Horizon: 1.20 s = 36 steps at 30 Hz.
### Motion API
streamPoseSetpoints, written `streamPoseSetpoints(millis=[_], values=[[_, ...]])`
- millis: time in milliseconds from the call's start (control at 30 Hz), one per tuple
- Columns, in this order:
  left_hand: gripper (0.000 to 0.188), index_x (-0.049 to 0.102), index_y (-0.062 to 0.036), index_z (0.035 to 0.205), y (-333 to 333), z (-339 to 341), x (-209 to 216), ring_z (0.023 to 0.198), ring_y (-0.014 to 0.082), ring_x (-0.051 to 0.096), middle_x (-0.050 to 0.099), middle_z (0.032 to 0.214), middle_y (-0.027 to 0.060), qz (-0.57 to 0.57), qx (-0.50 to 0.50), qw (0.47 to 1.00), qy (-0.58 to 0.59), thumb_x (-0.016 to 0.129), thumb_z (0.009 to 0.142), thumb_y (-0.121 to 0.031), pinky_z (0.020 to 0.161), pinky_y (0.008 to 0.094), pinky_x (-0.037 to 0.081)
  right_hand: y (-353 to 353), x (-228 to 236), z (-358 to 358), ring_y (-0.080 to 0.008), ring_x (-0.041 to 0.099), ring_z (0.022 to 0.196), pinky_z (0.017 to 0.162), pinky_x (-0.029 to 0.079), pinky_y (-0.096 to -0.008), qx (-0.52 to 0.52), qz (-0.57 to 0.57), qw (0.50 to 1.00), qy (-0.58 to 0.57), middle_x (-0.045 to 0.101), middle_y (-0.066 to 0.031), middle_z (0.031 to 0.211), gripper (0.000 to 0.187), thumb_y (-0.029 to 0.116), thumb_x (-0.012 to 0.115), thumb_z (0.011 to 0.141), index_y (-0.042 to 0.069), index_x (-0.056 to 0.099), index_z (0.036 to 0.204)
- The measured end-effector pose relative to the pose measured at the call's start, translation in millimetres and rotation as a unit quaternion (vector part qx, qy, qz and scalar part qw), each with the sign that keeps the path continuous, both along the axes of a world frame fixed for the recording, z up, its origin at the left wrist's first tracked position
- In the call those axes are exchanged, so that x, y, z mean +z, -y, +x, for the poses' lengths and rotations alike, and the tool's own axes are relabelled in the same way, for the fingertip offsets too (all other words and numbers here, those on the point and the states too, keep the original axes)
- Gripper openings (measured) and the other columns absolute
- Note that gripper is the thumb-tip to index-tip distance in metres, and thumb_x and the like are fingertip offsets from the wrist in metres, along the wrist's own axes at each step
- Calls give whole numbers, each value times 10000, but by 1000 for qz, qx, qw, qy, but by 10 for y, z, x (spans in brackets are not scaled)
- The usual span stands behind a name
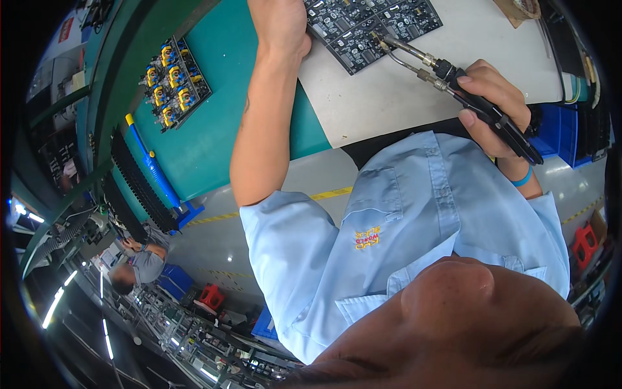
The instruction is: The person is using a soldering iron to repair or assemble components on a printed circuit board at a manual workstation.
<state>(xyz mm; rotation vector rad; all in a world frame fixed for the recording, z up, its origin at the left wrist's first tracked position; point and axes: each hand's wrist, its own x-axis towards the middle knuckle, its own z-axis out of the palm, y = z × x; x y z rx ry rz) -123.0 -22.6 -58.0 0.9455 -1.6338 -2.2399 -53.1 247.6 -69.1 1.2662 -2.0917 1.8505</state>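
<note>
My right hand (495, 104) is wrapped round the black handle of a soldering gun (447, 71), whose two metal tubes run side by side toward its tip. That tip meets a dark panel of circuit boards (353, 48) full of small parts, and I cannot tell whether it touches. The panel lies on a pale sheet and runs out of the picture at the top. Against its left edge rests my left hand (285, 29); the fingers are cut off by the upper edge, so their grip is hidden.
On the green mat (217, 84) at left stands a board with yellow and blue components (172, 84). Nearer me lie a blue solder sucker (152, 165) and black slotted racks (139, 181). A blue bin (557, 133) is at right. Another person (146, 262) works farther off at left.
</note>
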Motion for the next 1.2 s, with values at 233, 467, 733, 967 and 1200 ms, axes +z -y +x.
streamPoseSetpoints(millis=[233,467,733,967,1200], values=[[402,622,-51,1030,-68,-34,79,797,137,613,652,934,74,-10,4,1000,11,516,1034,-439,732,246,501,27,29,-66,-247,577,772,716,494,-322,-9,-1,1000,8,652,-168,909,397,2,708,739,-55,680,1131],[551,619,-46,1031,-6,-98,-4,803,171,634,664,931,102,64,55,996,-8,413,1032,-558,731,277,518,42,-84,-101,-240,586,782,714,493,-306,-18,5,1000,5,654,-173,966,418,-22,719,724,-52,675,1138],[687,612,-42,1043,10,-66,-29,798,201,645,675,919,120,15,13,997,-69,319,1016,-662,740,307,523,35,-74,-84,-225,593,785,703,489,-278,-35,21,999,33,654,-170,1012,447,-63,730,702,-36,675,1144],[698,608,-43,1055,22,-78,-40,802,201,643,678,930,122,-37,0,992,-118,320,1009,-677,750,311,517,-2,-44,-75,-217,597,782,698,485,-271,-44,30,998,41,658,-162,1016,462,-71,728,695,-29,679,1152],[730,604,-42,1064,110,-110,-173,808,206,641,685,939,127,-41,-14,985,-167,294,1003,-700,769,318,508,101,85,-113,-218,600,789,702,490,-275,-39,33,999,18,667,-147,1003,460,-77,715,694,-25,689,1150]])
